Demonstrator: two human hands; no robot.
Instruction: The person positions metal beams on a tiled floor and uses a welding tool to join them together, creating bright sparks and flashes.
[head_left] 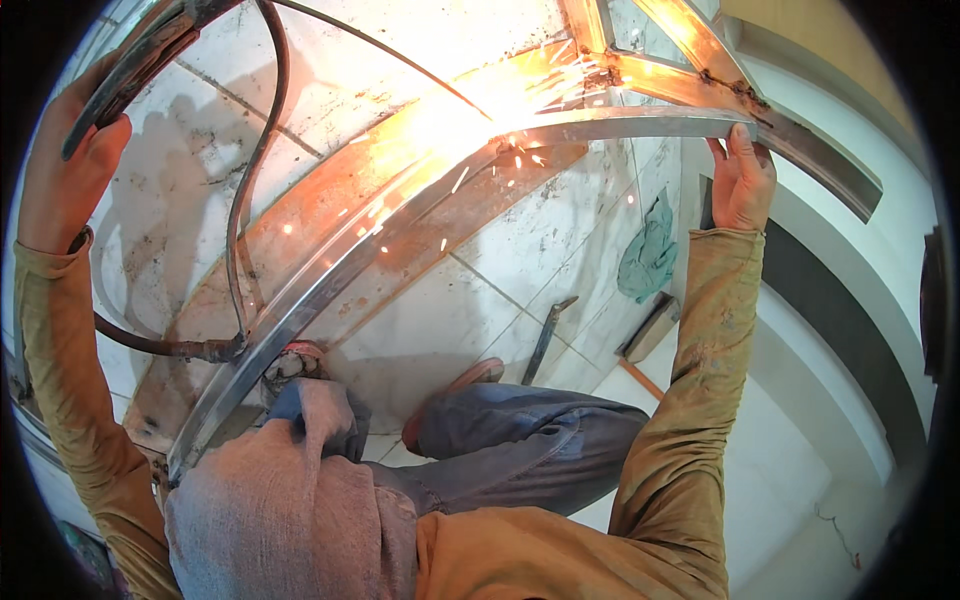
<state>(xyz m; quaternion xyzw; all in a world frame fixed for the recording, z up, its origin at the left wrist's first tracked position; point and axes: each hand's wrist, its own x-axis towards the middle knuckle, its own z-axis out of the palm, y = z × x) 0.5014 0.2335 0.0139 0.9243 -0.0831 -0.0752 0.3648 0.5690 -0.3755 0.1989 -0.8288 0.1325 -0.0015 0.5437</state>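
Observation:
My left hand [75, 165], at the upper left, is closed round a dark welding electrode holder [140, 75]. A thin electrode [385, 50] slants down to a glaring arc, and sparks scatter around it. My right hand [742, 185] pinches the right end of a curved metal bar [620, 122] between thumb and fingers. The bar bends left into the glare. Below the glare, a long metal bar [300, 300] runs toward my lap; the brightness hides whether both are one piece. Black cable [245, 190] hangs in a loop beside my left forearm.
Rust-coloured board [270, 240] lies under the bars on stained tiles. A joined metal frame [700, 85] stands at the upper right. Near my knee are a dark metal tool [548, 340], a crumpled green cloth or bag [648, 250] and a brush [655, 325]. Curved ledges [840, 300] rise at right.

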